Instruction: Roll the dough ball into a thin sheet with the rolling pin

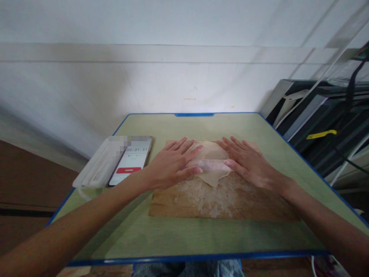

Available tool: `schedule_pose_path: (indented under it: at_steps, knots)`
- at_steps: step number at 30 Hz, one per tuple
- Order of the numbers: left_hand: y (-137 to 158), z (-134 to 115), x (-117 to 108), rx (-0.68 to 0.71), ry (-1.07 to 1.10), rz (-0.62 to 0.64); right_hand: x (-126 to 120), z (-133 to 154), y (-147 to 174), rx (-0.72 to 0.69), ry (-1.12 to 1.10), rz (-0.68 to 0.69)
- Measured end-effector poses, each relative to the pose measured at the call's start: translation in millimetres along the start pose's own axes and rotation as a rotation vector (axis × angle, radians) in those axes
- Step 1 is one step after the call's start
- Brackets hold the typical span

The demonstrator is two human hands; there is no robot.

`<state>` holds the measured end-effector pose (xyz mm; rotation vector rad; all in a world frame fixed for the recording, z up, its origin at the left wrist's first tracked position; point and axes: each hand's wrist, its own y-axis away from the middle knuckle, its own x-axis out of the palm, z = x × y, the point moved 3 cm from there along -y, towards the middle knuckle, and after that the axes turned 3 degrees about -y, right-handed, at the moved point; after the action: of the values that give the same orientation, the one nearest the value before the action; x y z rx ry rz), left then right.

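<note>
A flattened sheet of dough (211, 149) lies on a floured wooden board (170, 206). Across the dough rests a pale, whitish rolling pin (213, 165), its two ends hidden beneath my hands. My left hand (175, 163) lies flat over the pin's left end, fingers stretched forward and thumb pointing inward. Over the right end, my right hand (245, 161) is likewise flat with its fingers spread. Neither hand wraps round the pin. A tongue of dough hangs out on the near side of it, and loose flour is scattered in front.
The board sits on a green table with a blue edge (196, 261). To the left are a phone (131, 161) showing a timer and a translucent plastic case (96, 165). A white wall (161, 84) stands behind, and dark flat items (331, 111) lean at right.
</note>
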<state>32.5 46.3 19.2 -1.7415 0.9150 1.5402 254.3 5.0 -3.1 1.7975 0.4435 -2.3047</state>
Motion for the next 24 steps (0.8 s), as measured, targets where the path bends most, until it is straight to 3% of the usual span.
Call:
schedule_pose_path:
  at_steps: [5,9,15,18,24]
  knots:
    - [-28.0,21.8,3.8,-0.119,-0.063,0.064,-4.5,-12.3,-29.6,0.149,0.018,0.045]
    - [-44.9,35.8,6.0,-0.109,-0.029,0.142,-6.6,-20.3,-49.1,0.189,0.013,0.058]
    - [-14.0,9.3,1.2,-0.089,-0.078,0.054,-0.5,5.0,-0.9,0.068,0.072,-0.003]
    - [-12.2,5.4,0.6,-0.077,-0.107,0.014,-0.1,8.1,6.0,0.036,0.107,-0.044]
    - [-43.6,28.4,0.2,-0.327,-0.047,0.084,0.1,-19.6,-41.2,0.157,0.081,0.049]
